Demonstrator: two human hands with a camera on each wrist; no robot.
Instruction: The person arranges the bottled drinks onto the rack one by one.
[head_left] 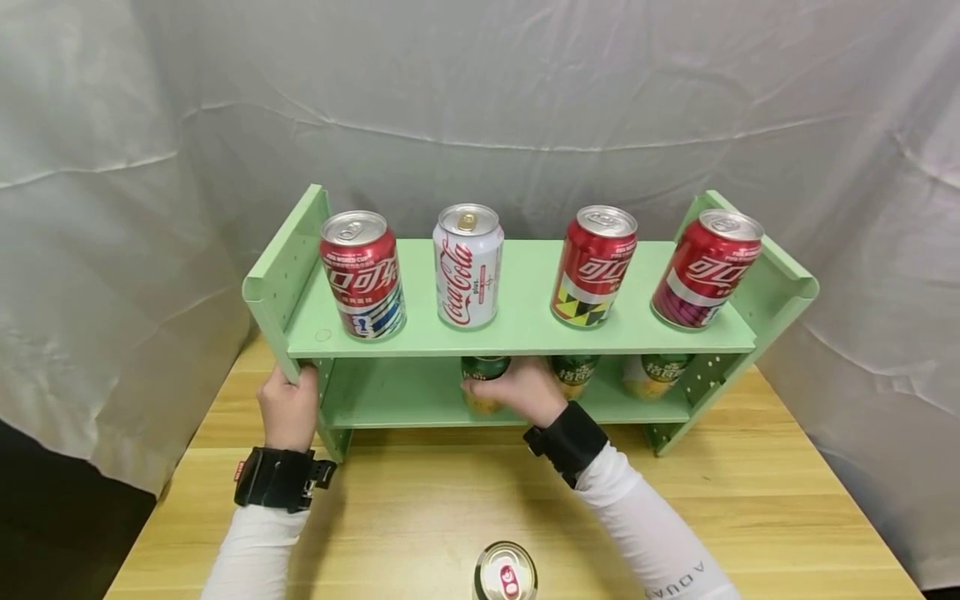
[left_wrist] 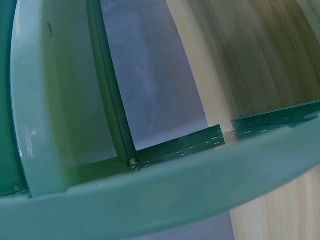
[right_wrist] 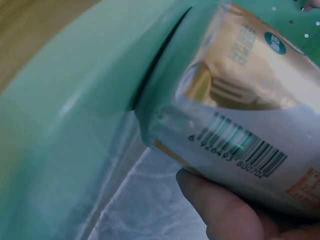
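Note:
A pale green two-tier shelf rack (head_left: 420,340) stands on the wooden table. My left hand (head_left: 288,410) grips its left side panel just below the upper board. On the lower tier, my right hand (head_left: 531,390) holds a green and gold drink can (head_left: 483,368), thumb and fingers around its side. In the right wrist view, the barcode side of this can (right_wrist: 240,140) faces the camera, and a finger (right_wrist: 220,205) lies along it. The left wrist view shows the green panel edge (left_wrist: 150,210) close up; the left hand is out of that view.
Three red cola cans (head_left: 363,279) and a white Coca-Cola can (head_left: 468,267) stand along the upper board. Two more green and gold cans (head_left: 574,373) stand on the lower tier, right of my hand. Another can (head_left: 506,573) stands on the table's near side. Grey cloth (head_left: 480,100) hangs behind.

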